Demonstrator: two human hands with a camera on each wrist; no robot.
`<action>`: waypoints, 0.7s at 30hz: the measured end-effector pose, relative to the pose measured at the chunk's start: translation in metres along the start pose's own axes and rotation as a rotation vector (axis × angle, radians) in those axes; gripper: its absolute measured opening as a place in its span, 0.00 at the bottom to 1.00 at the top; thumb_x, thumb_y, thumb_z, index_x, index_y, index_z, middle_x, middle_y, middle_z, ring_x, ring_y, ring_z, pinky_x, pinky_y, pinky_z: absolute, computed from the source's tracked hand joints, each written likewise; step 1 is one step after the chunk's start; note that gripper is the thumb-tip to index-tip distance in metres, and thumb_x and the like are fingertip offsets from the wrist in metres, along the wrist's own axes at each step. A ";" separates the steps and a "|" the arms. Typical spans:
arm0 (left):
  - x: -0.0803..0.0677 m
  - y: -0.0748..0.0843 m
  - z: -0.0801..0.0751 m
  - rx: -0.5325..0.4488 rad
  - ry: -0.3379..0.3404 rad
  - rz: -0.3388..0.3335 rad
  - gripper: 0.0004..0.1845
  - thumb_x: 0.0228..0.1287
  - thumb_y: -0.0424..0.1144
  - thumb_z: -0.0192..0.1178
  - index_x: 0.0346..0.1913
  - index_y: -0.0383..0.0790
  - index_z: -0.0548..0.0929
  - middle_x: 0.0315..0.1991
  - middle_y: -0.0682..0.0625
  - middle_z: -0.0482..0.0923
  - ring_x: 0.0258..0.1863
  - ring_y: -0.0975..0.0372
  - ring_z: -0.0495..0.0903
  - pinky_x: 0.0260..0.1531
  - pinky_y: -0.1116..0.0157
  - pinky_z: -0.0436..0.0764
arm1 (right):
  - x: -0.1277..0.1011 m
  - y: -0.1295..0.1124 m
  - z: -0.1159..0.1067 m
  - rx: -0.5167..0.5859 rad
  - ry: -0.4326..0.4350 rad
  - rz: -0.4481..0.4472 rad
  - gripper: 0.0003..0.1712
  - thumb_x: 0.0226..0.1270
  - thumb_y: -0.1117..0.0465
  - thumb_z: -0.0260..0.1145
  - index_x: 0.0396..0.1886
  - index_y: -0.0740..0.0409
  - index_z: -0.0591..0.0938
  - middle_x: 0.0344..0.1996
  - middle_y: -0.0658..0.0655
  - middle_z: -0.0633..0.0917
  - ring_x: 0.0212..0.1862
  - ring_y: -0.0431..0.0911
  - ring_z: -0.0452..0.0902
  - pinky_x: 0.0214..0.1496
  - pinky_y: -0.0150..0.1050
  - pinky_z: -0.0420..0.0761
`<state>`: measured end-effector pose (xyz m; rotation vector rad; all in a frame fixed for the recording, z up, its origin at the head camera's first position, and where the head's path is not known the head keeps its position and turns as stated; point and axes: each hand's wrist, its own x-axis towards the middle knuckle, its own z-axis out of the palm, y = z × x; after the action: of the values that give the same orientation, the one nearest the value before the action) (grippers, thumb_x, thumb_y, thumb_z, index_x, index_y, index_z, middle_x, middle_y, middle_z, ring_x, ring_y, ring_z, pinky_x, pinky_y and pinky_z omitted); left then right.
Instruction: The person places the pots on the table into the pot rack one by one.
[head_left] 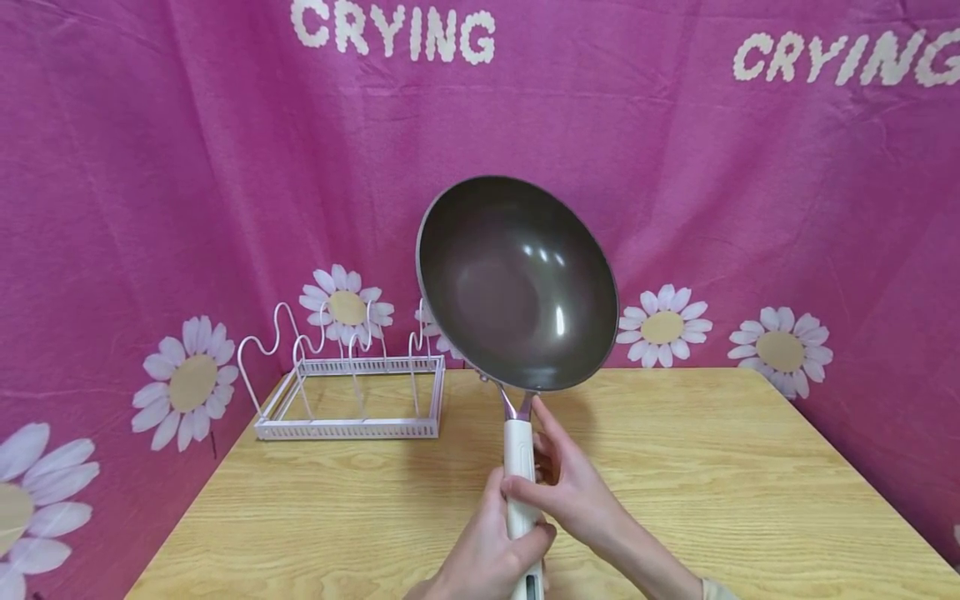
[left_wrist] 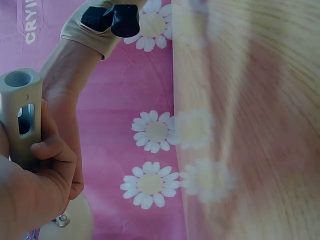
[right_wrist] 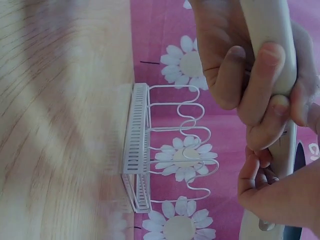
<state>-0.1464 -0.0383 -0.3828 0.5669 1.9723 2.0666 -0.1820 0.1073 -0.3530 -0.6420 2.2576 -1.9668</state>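
A dark wok with a white handle is held up above the wooden table, tilted so its inside faces me. My left hand grips the lower end of the handle, fingers wrapped round it. My right hand holds the handle just above, fingers across it and the index finger stretched up towards the metal neck. In the left wrist view my left hand clasps the handle. The right wrist view has the left hand round the handle and my right hand nearer the wok.
A white wire dish rack stands at the table's back left, also in the right wrist view as the rack. A pink cloth with daisies hangs behind and around the table. The table's right edge runs diagonally at the right.
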 end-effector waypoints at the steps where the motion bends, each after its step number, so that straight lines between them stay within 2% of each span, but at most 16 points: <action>1: 0.000 0.000 0.000 0.013 0.005 0.002 0.30 0.62 0.35 0.59 0.63 0.35 0.57 0.32 0.47 0.74 0.18 0.61 0.79 0.21 0.66 0.82 | 0.000 0.000 0.000 -0.004 -0.001 -0.006 0.59 0.61 0.64 0.71 0.81 0.55 0.42 0.61 0.70 0.77 0.46 0.49 0.77 0.47 0.33 0.79; 6: -0.001 0.003 -0.003 0.116 0.034 0.035 0.29 0.62 0.35 0.60 0.62 0.34 0.59 0.34 0.46 0.75 0.24 0.64 0.79 0.24 0.66 0.83 | 0.001 -0.004 0.002 -0.029 -0.002 -0.032 0.60 0.60 0.64 0.72 0.81 0.54 0.42 0.60 0.68 0.79 0.47 0.50 0.77 0.50 0.33 0.78; 12: -0.002 0.009 -0.007 0.251 0.069 0.093 0.30 0.62 0.36 0.61 0.63 0.35 0.60 0.40 0.46 0.75 0.33 0.66 0.78 0.34 0.69 0.80 | 0.005 -0.009 0.003 -0.032 -0.028 -0.064 0.58 0.62 0.63 0.71 0.81 0.51 0.42 0.59 0.67 0.80 0.48 0.51 0.76 0.51 0.35 0.78; 21: -0.004 0.013 -0.010 0.357 0.097 0.118 0.31 0.61 0.36 0.61 0.64 0.34 0.60 0.42 0.44 0.76 0.33 0.67 0.77 0.35 0.71 0.78 | 0.007 -0.008 0.002 -0.022 -0.073 -0.147 0.58 0.63 0.65 0.69 0.81 0.55 0.40 0.56 0.67 0.80 0.48 0.49 0.77 0.53 0.34 0.77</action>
<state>-0.1460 -0.0497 -0.3704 0.6759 2.4421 1.8430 -0.1857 0.1023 -0.3438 -0.8909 2.2517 -1.9484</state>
